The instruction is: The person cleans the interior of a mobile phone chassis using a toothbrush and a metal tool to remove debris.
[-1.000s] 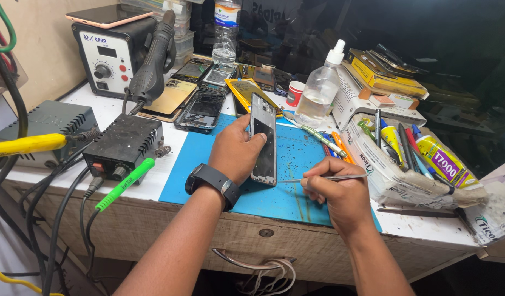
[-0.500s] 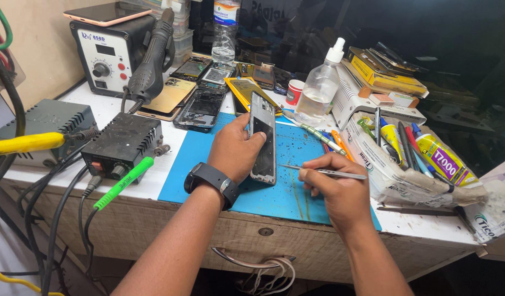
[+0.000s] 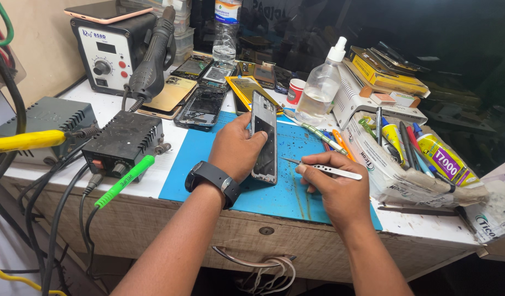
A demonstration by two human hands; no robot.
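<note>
**Hands at the bench: a phone frame propped on edge, tweezers pinched beside it**

The left hand (image 3: 237,149) curls narrowly around a phone frame (image 3: 264,137), thumb on the near face and fingers behind, propping it on its long edge on the blue work mat (image 3: 285,186). The frame's lower end rests on the mat; its top points toward 12 o'clock. A black wrist device (image 3: 214,181) sits on that arm.

At 3 o'clock from the frame, the right hand (image 3: 335,189) is closed in a pinch on metal tweezers (image 3: 324,169). Their tips point toward 9 o'clock, ending just beside the frame's right edge; whether they touch it cannot be told.

Around them: a clear spray bottle (image 3: 321,87) at 1 o'clock from the frame, an open box of tubes and pens (image 3: 406,159) at 3 o'clock, and opened phones (image 3: 200,104) at 11 o'clock. A black power unit (image 3: 121,142) stands at 9 o'clock, with a hot-air station (image 3: 112,55) behind it.
</note>
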